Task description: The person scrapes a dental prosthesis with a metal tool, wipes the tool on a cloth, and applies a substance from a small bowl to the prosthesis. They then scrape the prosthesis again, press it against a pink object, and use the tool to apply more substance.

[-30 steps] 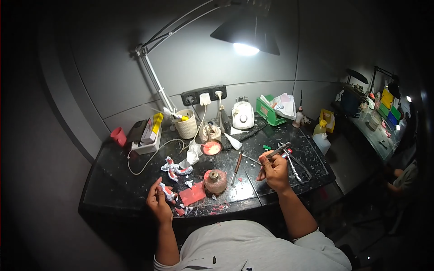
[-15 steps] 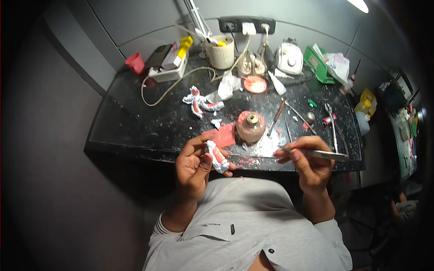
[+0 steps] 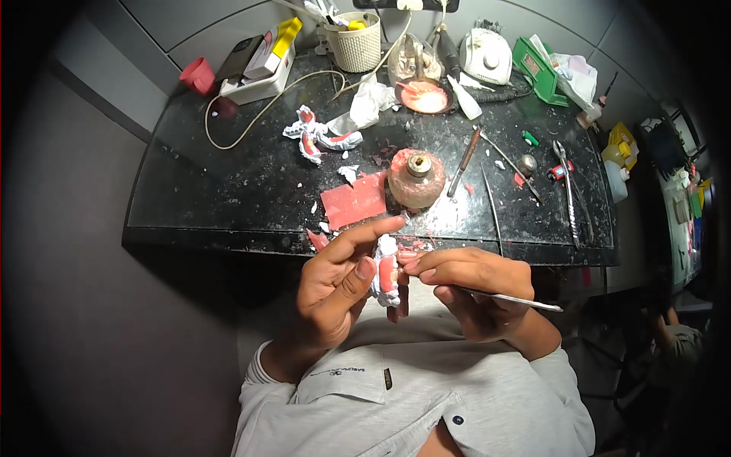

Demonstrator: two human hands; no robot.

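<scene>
My left hand (image 3: 339, 286) grips a small white dental cast piece (image 3: 387, 276) with a red-pink wax strip and a pale toothed edge facing right. Its thumb presses the piece from the left, and the index finger stretches out above it. In my right hand (image 3: 476, 293) is a slim metal carving tool (image 3: 525, 302), its handle sticking out to the right. Those fingertips are at the cast's right edge; the tool's working tip is hidden behind them. Just beyond both hands lies a pink wax sheet (image 3: 355, 200), beside a round burner (image 3: 417, 179) with a metal neck.
More white-and-red cast pieces (image 3: 312, 137) lie farther back on the black table (image 3: 244, 194). A red wax dish (image 3: 423, 97) sits behind the burner. Thin tools, including a brown-handled knife (image 3: 464, 161) and a long metal tool (image 3: 568, 194), lie to the right.
My hands have come together: the right hand has moved left with the tool up to the cast piece. The left hand has moved slightly right and turned the piece more upright. The head view has shifted.
</scene>
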